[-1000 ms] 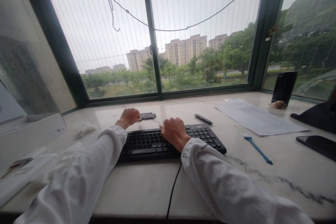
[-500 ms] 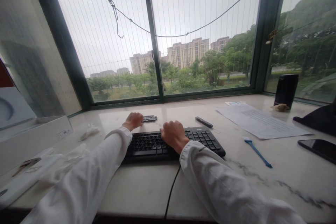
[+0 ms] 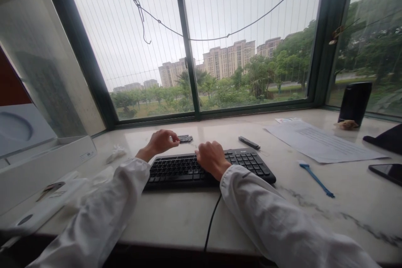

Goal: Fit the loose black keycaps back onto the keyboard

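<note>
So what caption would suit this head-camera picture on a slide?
Right hand rests on a black corded keyboard; left hand reaches for small dark keycaps behind it.

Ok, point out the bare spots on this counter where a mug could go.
Bare: between keyboard and near edge, right of the cable; also between keyboard and blue tool. Crowded: far left with box and wrappers; far right with paper and phone.

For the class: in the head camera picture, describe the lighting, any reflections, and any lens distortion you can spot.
Head view: soft overcast daylight through the window backlights the scene; the marble sill carries a pale sheen behind the keyboard, with no hard shadows; the wide lens bows the window frames outward at the edges; the sleeves nearest the camera look stretched and slightly soft.
</note>
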A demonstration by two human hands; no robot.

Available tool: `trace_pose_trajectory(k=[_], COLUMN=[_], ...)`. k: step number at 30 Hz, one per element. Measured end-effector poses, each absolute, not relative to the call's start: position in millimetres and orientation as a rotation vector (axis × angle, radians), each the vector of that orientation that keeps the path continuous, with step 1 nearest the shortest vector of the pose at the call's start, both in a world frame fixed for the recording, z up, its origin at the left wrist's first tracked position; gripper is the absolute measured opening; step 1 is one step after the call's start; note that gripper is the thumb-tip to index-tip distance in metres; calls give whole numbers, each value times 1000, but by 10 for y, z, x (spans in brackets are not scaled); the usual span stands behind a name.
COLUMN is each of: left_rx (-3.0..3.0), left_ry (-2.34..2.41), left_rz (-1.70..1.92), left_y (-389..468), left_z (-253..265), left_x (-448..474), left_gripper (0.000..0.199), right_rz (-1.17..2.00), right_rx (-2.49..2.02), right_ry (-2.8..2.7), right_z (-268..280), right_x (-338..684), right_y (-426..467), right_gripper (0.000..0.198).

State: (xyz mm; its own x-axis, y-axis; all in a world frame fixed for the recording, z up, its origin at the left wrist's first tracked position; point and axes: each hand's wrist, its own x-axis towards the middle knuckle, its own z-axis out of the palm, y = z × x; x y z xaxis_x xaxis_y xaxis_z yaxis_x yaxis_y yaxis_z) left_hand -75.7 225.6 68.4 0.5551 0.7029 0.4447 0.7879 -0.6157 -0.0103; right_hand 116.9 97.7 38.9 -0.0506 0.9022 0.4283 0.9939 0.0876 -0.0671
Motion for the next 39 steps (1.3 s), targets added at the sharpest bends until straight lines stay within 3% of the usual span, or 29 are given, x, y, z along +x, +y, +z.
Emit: trace_pose_trajectory(k=[13,24,32,39], left_rx=[-2789,-2878,-3145,-3326], left_ry=[-936,-753,-584,-583], left_rz=[-709,-866,-1059,-1097], left_y=[2033,2019,2003,2003], left_z=[432,310,257,306], left_x=[-811,-810,-785,-801], left_gripper=[10,20,11,22], right_rz=[-184,60,130,158], right_rx=[-1799,-1710,-1664,-1572], right_ry=[-1981,-1874,-1851,-1877], right_z=[266,273,222,219], right_x=[1020,989,1018,1019], right_y=[982,1009,1064,1059], right_gripper=[33,38,39,31])
